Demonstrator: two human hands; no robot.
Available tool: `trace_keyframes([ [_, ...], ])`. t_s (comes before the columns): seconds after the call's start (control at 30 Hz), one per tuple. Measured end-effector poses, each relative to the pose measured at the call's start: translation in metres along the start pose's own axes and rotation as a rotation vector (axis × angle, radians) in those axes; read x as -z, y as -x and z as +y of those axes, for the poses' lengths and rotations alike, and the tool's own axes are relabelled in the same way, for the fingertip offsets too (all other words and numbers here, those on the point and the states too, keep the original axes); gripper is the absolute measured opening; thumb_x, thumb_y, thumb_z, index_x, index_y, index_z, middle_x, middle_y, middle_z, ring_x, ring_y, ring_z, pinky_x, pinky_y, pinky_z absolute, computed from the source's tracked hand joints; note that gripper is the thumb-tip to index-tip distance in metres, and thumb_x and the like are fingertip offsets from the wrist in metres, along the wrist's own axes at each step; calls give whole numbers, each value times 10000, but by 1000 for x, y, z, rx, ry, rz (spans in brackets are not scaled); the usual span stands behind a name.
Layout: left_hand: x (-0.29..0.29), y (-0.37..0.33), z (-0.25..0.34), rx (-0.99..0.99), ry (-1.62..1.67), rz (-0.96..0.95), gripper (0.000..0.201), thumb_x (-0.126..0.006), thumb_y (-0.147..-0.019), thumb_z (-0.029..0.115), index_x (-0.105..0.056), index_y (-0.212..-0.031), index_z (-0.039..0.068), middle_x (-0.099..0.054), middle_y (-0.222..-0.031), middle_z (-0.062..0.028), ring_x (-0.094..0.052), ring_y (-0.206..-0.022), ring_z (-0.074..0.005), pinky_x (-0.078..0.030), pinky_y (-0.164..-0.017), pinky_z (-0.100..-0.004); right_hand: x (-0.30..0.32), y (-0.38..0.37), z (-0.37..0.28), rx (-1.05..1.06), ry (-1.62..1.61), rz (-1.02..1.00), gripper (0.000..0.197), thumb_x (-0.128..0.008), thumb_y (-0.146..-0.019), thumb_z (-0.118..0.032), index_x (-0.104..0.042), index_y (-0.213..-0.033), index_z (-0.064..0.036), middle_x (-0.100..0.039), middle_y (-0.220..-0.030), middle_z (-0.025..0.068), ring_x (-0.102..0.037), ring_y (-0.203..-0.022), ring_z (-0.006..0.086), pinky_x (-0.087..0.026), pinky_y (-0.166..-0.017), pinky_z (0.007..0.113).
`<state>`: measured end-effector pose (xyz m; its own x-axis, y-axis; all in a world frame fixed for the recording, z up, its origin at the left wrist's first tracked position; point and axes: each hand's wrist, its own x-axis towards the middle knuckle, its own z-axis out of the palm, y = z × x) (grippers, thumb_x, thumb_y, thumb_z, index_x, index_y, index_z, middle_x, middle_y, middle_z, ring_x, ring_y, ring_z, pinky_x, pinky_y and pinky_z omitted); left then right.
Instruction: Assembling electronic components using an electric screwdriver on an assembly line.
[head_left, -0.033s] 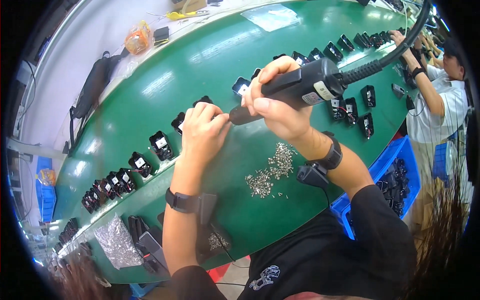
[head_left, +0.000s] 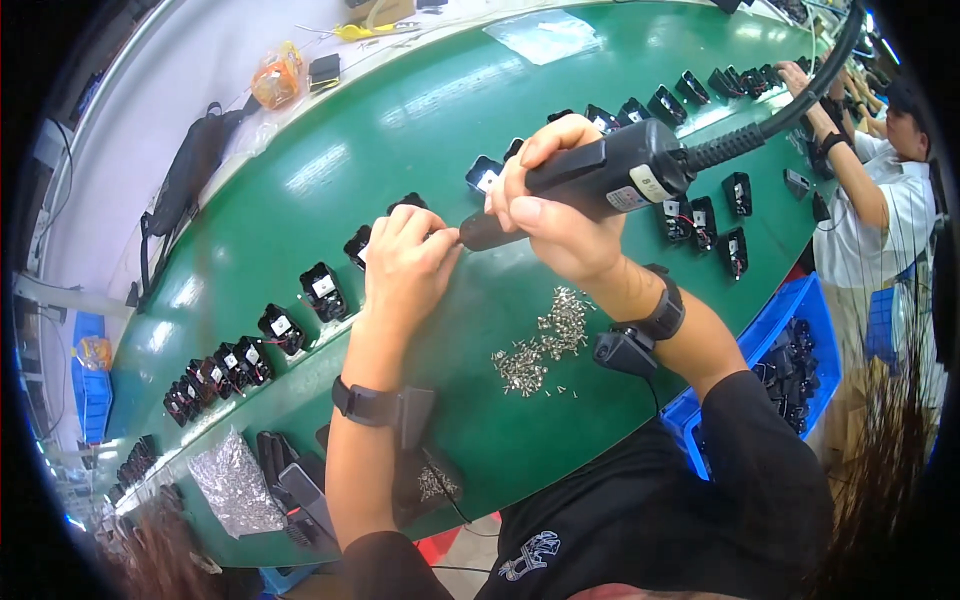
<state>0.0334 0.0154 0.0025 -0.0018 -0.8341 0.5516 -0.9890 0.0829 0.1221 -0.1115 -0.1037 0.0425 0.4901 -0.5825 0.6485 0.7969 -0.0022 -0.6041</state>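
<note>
My right hand (head_left: 560, 215) is wrapped round a black electric screwdriver (head_left: 625, 170), which tilts down to the left with its thick cable running off to the upper right. Its dark nose meets the fingertips of my left hand (head_left: 408, 258). Those fingers are curled and pressed together; whatever lies in them is hidden. Just beyond the left hand, black plastic housings (head_left: 357, 243) with white labels show partly. A loose pile of small silver screws (head_left: 545, 345) lies on the green table below the screwdriver.
Rows of black housings (head_left: 322, 290) run along the green table (head_left: 430, 110). A clear bag of screws (head_left: 237, 485) lies at the near left. A blue crate (head_left: 815, 300) of black parts stands at the right, near a co-worker in a white shirt (head_left: 880, 210).
</note>
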Motion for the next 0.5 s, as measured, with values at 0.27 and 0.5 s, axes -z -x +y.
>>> trace_keyframes([
  [0.27,-4,0,-5,43,104,115,168,-767,-670,73,-659,-799,66,-604,-810,-34,-587,-844,-240,-425,-699,-359,-5,-5,-8,24,-64,78,320,-636,-761,44,-447,-1016,0,-589,-705,95,-603,-649,171,-522,-639,314],
  [0.5,-4,0,-6,44,147,153,166,-771,-681,62,-663,-806,50,-615,-805,-61,-625,-881,-261,-466,-727,-364,-2,-6,-13,-39,50,39,299,-589,-783,-27,-442,-1041,-67,-525,-751,87,-544,-672,195,-467,-739,393],
])
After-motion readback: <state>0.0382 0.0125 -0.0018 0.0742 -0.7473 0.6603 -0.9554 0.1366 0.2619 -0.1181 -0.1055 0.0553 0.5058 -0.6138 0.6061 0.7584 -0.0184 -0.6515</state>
